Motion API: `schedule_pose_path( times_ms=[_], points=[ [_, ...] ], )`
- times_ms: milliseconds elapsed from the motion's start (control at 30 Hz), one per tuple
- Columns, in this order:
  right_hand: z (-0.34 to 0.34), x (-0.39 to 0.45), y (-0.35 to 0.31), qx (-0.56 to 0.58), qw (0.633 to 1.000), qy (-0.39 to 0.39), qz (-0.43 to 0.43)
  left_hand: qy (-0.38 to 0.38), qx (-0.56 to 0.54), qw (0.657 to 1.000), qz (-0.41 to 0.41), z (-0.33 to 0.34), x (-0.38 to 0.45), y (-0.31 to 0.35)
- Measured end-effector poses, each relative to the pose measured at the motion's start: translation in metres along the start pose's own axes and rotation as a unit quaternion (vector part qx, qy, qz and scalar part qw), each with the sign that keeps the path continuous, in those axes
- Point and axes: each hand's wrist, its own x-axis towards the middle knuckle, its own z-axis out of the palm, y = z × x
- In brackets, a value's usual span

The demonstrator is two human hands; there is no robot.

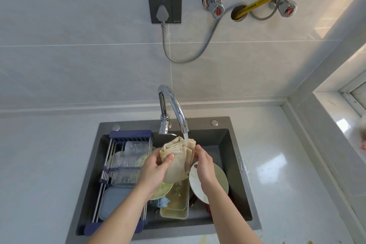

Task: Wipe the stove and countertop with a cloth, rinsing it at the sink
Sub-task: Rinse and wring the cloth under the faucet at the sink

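Observation:
A beige cloth, folded and wet, hangs over the dark grey sink under the chrome faucet. Water runs from the spout onto the cloth's top edge. My left hand grips the cloth's left side with the thumb on its front. My right hand holds its right side. The white countertop spreads on both sides of the sink, with water drops and yellowish stains on the right part. The stove is out of view.
Dirty dishes fill the sink: a white plate, a clear plastic container with yellowish liquid, a greenish plate. A blue-ended drying rack with glassware spans the sink's left half. A wall socket, valves and hoses are above.

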Motion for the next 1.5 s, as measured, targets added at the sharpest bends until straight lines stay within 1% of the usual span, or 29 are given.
schedule_pose_path(
  times_ms=[233,333,400,467,600,700,767,867,1000,1067,1167,1200,1233,1367,1500],
  points=[
    [-0.004,0.0,-0.002,-0.027,0.999,-0.007,-0.032,0.03,0.002,1.0,0.01,0.012,0.011,0.014],
    [-0.012,-0.002,0.006,-0.043,0.998,0.006,-0.041,0.036,0.016,0.999,0.014,0.023,0.014,0.017],
    [-0.02,-0.003,0.011,-0.051,0.997,0.016,-0.047,0.037,0.016,0.999,0.002,0.029,0.014,0.018],
    [-0.026,-0.004,0.013,-0.054,0.997,0.024,-0.051,0.031,0.02,0.999,-0.005,0.035,0.015,0.021],
    [-0.036,-0.005,0.012,-0.04,0.997,0.035,-0.053,0.011,0.028,1.0,0.009,0.046,0.018,0.032],
    [-0.043,-0.005,0.005,0.006,0.998,0.033,-0.056,-0.014,0.034,0.999,0.019,0.055,0.017,0.038],
    [-0.041,-0.004,-0.006,0.046,0.997,0.022,-0.061,-0.027,0.032,0.999,0.027,0.058,0.015,0.038],
    [-0.022,0.005,-0.019,0.056,0.997,0.011,-0.045,-0.029,0.022,0.999,0.008,0.057,0.016,0.038],
    [0.006,0.019,-0.021,0.052,0.996,0.067,-0.038,-0.025,-0.046,0.998,-0.025,0.053,0.026,0.041],
    [0.019,0.028,-0.017,0.047,0.994,0.098,-0.029,0.007,-0.067,0.997,-0.04,0.057,0.037,0.041],
    [0.036,0.032,-0.006,0.002,0.988,0.144,-0.05,0.125,-0.11,0.982,-0.085,0.069,0.051,0.037],
    [0.038,0.031,-0.002,-0.011,0.986,0.154,-0.061,0.155,-0.123,0.976,-0.089,0.074,0.054,0.034],
    [0.038,0.029,-0.001,-0.02,0.983,0.164,-0.074,0.168,-0.125,0.974,-0.084,0.077,0.055,0.033],
    [0.033,0.03,-0.004,-0.046,0.978,0.177,-0.098,0.153,-0.094,0.981,-0.066,0.082,0.059,0.027],
    [0.037,0.032,-0.006,-0.064,0.965,0.202,-0.153,0.15,-0.084,0.984,-0.04,0.079,0.058,0.026]
  ],
)
